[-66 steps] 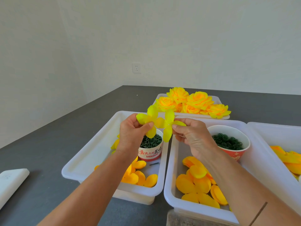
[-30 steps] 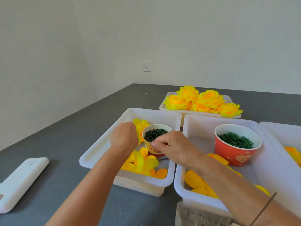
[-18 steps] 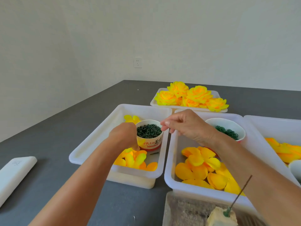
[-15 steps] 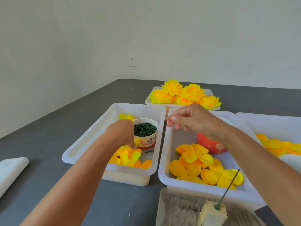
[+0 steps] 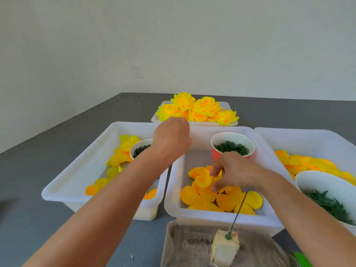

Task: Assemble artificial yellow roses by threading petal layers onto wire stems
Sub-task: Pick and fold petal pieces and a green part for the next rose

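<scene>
My right hand [image 5: 237, 171] reaches into the middle white bin [image 5: 173, 180] and pinches an orange petal layer [image 5: 203, 181] on top of the pile there. My left hand [image 5: 171, 138] hovers over the wall between the left and middle bins, its back toward me and its fingers hidden. A thin wire stem [image 5: 238, 210] stands tilted in a pale foam block [image 5: 225, 247] at the near edge. Finished yellow roses [image 5: 196, 109] fill a tray at the back.
The left bin [image 5: 77, 170] holds yellow petal layers [image 5: 120, 158] and a paper cup [image 5: 139, 149] of dark green bits. A red cup [image 5: 232, 146] of green rings stands in the middle bin. The right bin [image 5: 308, 139] holds orange petals and a white bowl [image 5: 325, 185] of green pieces.
My right hand dropped from above the cups into the middle bin and took hold of an orange petal layer. My left hand rose out of the left bin and shifted right.
</scene>
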Motion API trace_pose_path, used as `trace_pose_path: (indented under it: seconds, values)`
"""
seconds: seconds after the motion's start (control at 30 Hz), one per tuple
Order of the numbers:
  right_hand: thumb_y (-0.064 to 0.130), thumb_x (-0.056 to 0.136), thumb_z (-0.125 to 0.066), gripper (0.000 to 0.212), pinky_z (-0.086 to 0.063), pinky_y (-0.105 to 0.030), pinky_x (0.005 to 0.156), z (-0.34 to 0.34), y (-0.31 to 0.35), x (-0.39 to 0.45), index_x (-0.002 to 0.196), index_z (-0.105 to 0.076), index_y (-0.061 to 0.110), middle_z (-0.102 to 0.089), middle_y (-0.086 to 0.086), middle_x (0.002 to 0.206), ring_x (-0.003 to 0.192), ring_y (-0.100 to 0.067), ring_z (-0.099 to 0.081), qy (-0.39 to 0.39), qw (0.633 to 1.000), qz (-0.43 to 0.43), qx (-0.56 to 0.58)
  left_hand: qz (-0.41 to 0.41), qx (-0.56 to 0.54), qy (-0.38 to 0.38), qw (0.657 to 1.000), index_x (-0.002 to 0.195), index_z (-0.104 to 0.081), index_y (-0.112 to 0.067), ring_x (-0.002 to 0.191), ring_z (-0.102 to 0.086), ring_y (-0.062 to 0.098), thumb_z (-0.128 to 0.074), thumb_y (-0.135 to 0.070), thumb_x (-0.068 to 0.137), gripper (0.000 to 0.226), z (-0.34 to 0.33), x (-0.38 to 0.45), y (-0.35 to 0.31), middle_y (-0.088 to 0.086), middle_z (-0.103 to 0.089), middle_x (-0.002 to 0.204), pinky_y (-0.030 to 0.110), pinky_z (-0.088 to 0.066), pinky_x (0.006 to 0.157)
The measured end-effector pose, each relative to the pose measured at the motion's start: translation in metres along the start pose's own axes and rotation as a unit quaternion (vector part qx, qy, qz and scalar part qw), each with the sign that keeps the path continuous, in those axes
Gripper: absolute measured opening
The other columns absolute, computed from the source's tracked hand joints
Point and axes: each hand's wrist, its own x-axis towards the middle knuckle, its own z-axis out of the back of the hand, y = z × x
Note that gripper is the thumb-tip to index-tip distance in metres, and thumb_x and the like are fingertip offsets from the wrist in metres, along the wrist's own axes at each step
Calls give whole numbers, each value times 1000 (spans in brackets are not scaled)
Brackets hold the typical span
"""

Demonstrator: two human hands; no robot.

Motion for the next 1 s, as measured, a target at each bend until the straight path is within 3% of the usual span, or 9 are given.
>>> trace_pose_path:
  seconds: [0.17, 0.27, 0.37, 0.47, 0.57, 0.63, 0.73, 0.83, 1.0]
  values:
    - [31, 68, -80, 32, -45, -24, 64, -6, 1, 1, 96, -70, 22, -60, 9, 83, 77, -12, -56, 19, 991, -19, -132, -45, -6, -27, 999, 95, -65, -5, 95, -58, 30, -48, -14, 89, 20, -28, 10, -22, 13, -64, 101, 32, -39, 69]
    - [14, 81, -65, 14, -49, -30, 73, -5, -3, 3, 93, -73, 15, -67, -1, 89, 84, -18, -59, -6, 994, -11, -108, -51, -36, -61, 996, 86, -63, -6, 85, -53, 27, -46, -14, 89, 19, -45, 10, -20, 13, -65, 92, 32, -31, 63]
    - [9, 88, -56, 14, -41, -28, 71, 6, -7, 4, 78, -66, 9, -61, -2, 79, 80, -19, -52, -84, 996, -11, -25, -39, -140, -96, 985, 77, -63, -3, 75, -51, 28, -50, -18, 92, 24, -55, 11, -11, 15, -62, 77, 32, -30, 60]
    - [10, 92, -53, 17, -31, -22, 57, 15, -5, 4, 77, -60, 10, -47, 7, 63, 63, -9, -43, -149, 983, -12, 104, -9, -343, -60, 938, 76, -62, 4, 70, -49, 21, -51, -33, 95, 43, -53, 14, -6, 6, -53, 65, 31, -35, 65]
    - [11, 95, -51, 16, -35, -17, 57, 18, -2, 2, 84, -62, 7, -54, 3, 70, 64, -5, -45, -159, 961, -11, 226, -3, -514, 23, 858, 77, -68, -4, 67, -56, 4, -58, -41, 88, 40, -49, 11, -10, -3, -63, 70, 18, -44, 64]
    - [11, 95, -50, 18, -41, -25, 66, 17, -1, 0, 89, -65, 2, -60, -10, 80, 73, -14, -50, -169, 944, -3, 284, -10, -539, 62, 840, 81, -71, -9, 62, -58, -1, -70, -27, 82, 18, -50, 10, -10, -5, -66, 69, 15, -48, 59]
    - [14, 95, -52, 21, -44, -33, 70, 17, -2, 2, 81, -67, 8, -62, -20, 81, 76, -21, -53, -213, 906, -2, 365, -10, -554, 82, 828, 86, -68, -5, 63, -57, 2, -75, -7, 75, 13, -52, 10, -7, 1, -65, 74, 15, -48, 59]
    - [23, 87, -62, 12, -48, -29, 66, 19, -6, 4, 83, -70, 15, -69, -7, 82, 75, -15, -59, -195, 858, -29, 475, 9, -597, 32, 802, 77, -65, -11, 62, -57, 5, -70, 0, 77, 13, -52, 11, -7, 4, -64, 74, 19, -48, 59]
    - [16, 87, -60, 11, -51, -20, 61, 19, -11, 5, 87, -70, 15, -73, 2, 78, 70, -6, -66, -181, 837, 5, 516, 27, -687, 27, 725, 82, -64, -10, 62, -62, 8, -63, 2, 81, 12, -52, 13, -5, -4, -69, 68, 24, -50, 58]
